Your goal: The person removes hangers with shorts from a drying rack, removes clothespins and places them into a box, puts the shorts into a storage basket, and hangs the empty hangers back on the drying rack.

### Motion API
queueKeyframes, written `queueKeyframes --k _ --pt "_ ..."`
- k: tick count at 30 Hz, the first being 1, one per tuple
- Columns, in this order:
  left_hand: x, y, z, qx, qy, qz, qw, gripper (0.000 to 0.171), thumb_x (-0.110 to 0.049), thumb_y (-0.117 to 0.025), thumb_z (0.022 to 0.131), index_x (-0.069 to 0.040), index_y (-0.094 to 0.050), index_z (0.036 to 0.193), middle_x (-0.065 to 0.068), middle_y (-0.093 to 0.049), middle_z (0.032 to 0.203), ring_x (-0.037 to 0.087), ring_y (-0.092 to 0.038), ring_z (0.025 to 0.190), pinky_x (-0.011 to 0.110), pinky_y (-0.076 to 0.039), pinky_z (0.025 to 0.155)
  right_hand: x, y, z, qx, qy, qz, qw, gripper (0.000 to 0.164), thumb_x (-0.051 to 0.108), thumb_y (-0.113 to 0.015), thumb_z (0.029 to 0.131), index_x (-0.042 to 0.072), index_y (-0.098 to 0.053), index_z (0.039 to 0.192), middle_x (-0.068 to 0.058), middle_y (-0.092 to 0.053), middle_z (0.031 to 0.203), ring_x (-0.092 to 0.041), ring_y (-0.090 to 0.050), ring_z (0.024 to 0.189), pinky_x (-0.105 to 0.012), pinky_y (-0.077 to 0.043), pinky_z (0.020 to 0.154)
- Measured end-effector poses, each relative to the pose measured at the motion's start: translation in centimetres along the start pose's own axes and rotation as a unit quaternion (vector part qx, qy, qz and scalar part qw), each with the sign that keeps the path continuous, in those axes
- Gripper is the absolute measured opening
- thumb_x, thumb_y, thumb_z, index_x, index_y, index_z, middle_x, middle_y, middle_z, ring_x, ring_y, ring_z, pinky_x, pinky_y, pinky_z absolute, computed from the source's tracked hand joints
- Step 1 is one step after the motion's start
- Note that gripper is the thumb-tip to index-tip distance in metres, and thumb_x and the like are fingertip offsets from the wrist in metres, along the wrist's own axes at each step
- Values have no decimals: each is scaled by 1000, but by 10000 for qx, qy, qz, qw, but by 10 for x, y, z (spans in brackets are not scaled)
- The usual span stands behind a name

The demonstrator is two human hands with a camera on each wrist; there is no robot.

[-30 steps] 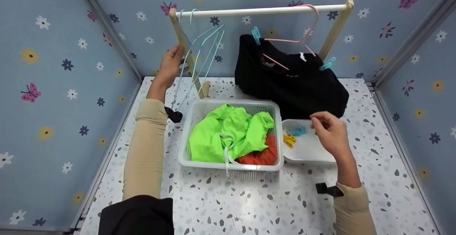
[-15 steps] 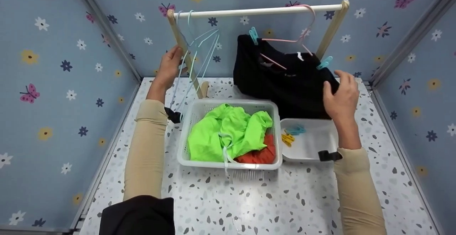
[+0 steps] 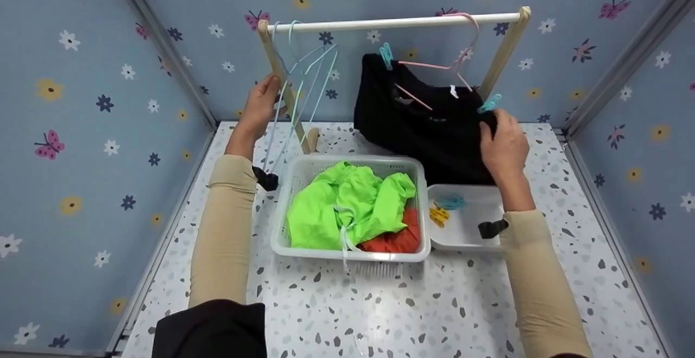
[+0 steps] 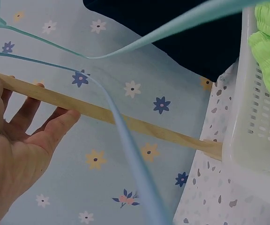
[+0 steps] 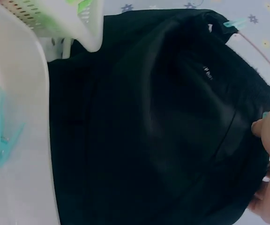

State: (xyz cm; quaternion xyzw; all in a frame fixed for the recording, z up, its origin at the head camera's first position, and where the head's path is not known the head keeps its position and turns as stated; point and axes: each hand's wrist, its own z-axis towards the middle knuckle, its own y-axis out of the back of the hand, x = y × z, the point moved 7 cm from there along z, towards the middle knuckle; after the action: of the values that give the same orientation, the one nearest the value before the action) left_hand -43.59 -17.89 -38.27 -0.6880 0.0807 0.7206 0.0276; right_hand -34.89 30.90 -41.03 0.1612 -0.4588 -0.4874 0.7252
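While left fingers (image 4: 61,125) grip the post (image 4: 161,132), right fingers (image 3: 508,123) pinch the black garment (image 3: 429,132) between them.

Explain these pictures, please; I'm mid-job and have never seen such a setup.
There is no machine: a person works with two bare hands. One picture comes from a camera on the head, looking down; the others come from a camera on each wrist.

On the speckled table sit a white basket of green cloth and red cloth, and a white tray with clips.

The left hand holds the rack's wooden post. The right hand appears to hold the side of a black garment, clipped to a pink hanger.
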Motion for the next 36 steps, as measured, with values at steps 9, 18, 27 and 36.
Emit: queueKeyframes --k 9,18,27,36 --pt "24 7 14 -60 -101 59 9999 53 -45 -41 101 -27 -36 151 7 -38 150 28 -35 137 51 -33 105 1 2 -10 -680 403 -22 9969 35 38 -50 101 8 -66 108 -15 -69 97 -39 -64 76 -52 -46 60" --pt "25 8 16 -105 -45 0 9999 58 -49 -44 98 -27 -36 151 8 -36 151 26 -32 139 52 -32 106 19 35 -12 -1528 619 123 9862 33 35 -53 100 5 -69 102 -17 -70 92 -40 -65 78 -54 -47 63" --pt "1 0 2 -24 53 82 9999 53 -43 -41 102 -22 -37 150 9 -38 149 28 -34 138 50 -33 106 45 71 -18 -1787 1112 289 9772 32 31 -56 99 3 -71 104 -12 -71 98 -35 -67 85 -48 -49 69" --pt "2 -1 3 -62 80 -1 9999 51 -41 -41 102 -23 -38 150 10 -39 149 33 -32 139 51 -32 106 79 110 -37 -2151 1485 636 9631 25 24 -61 96 0 -71 94 -10 -71 92 -31 -67 81 -48 -51 71"
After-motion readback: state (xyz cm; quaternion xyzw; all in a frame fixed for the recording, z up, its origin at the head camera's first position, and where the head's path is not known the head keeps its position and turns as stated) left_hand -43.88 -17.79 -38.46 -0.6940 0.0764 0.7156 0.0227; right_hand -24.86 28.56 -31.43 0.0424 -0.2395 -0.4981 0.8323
